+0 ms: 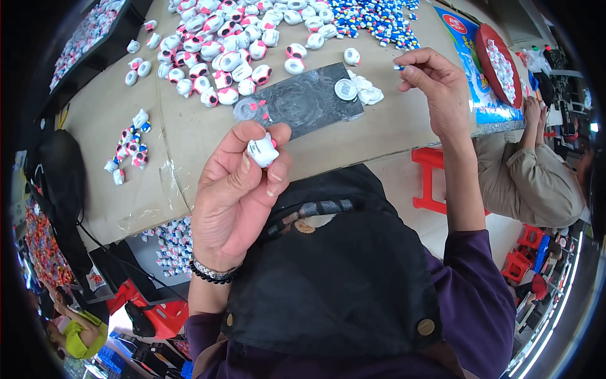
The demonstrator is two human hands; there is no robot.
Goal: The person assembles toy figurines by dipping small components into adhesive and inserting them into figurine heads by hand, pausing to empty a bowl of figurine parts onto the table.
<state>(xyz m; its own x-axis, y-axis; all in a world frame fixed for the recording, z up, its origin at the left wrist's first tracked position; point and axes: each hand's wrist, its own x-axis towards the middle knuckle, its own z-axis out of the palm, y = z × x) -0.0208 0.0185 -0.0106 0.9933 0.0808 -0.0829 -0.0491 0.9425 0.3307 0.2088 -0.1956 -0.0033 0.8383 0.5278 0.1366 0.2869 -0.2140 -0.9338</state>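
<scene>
My left hand (224,199) is raised in front of the table edge, its fingers pinching a small white toy head (262,150) with a pink bow. Off to the right, my right hand (442,91) holds a tiny blue-and-white toy body (398,67) between thumb and fingertips, above the tabletop. Between the two hands lies a dark grey slab (309,101). A clear round dish (250,110) with pink bits rests at its left end. On its right end is a round white-lidded container (345,90), touching a crumpled white tissue (367,88).
A large pile of white toy heads (221,44) covers the far side, beside blue toy bodies (372,22). Several joined figures (130,148) lie at left. A red tray (483,38) stands at far right. A red stool (429,180) and a seated person (536,183) are beyond the table.
</scene>
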